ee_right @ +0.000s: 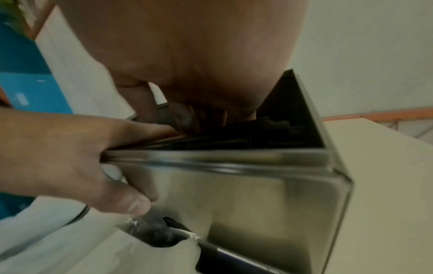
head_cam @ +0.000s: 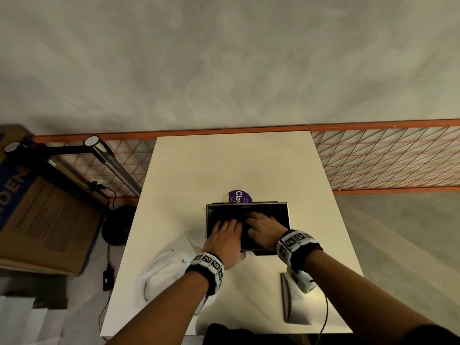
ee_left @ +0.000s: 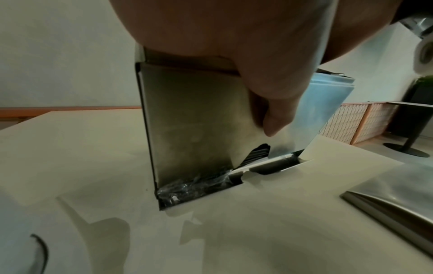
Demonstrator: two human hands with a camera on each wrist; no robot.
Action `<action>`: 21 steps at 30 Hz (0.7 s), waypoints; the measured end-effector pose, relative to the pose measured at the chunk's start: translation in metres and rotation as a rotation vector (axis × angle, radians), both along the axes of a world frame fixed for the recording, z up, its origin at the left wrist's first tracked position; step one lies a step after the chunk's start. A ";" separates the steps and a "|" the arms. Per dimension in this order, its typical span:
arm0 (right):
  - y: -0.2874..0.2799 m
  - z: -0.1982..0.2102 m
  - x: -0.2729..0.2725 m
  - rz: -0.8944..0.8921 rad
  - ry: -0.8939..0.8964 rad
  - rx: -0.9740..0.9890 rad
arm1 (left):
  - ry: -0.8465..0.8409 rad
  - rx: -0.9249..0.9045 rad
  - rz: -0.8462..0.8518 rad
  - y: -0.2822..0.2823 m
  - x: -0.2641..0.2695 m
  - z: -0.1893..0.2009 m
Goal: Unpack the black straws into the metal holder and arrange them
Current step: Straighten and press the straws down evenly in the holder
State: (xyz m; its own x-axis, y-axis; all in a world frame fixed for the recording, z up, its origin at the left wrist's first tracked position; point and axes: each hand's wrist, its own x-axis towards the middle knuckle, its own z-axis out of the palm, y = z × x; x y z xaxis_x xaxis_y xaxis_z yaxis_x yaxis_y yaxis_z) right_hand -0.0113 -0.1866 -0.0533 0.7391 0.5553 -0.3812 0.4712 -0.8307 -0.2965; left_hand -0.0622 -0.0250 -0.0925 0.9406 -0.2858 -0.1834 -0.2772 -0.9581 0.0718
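Black straws already fill the metal holder on the table, both hands, left and right, resting flat-fingered on them inside it, so arranging seems underway; next, judging by this, they need levelling.

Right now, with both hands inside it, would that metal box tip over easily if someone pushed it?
Probably not easily. The metal holder sits on a broad base on the table, loaded with black straws. Its polished walls look stiff but likely slippery.
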 end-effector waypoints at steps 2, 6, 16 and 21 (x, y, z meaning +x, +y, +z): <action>0.004 -0.001 0.003 -0.061 -0.083 0.064 | -0.008 0.015 0.005 -0.001 0.000 0.001; 0.019 -0.005 0.007 -0.129 -0.093 0.061 | 0.004 0.036 0.012 -0.002 -0.003 0.003; 0.030 -0.017 0.012 -0.036 -0.074 -0.084 | 0.018 0.054 0.005 -0.003 -0.003 0.005; 0.029 -0.020 0.013 -0.055 -0.018 -0.080 | 0.011 0.065 0.002 -0.003 -0.001 0.005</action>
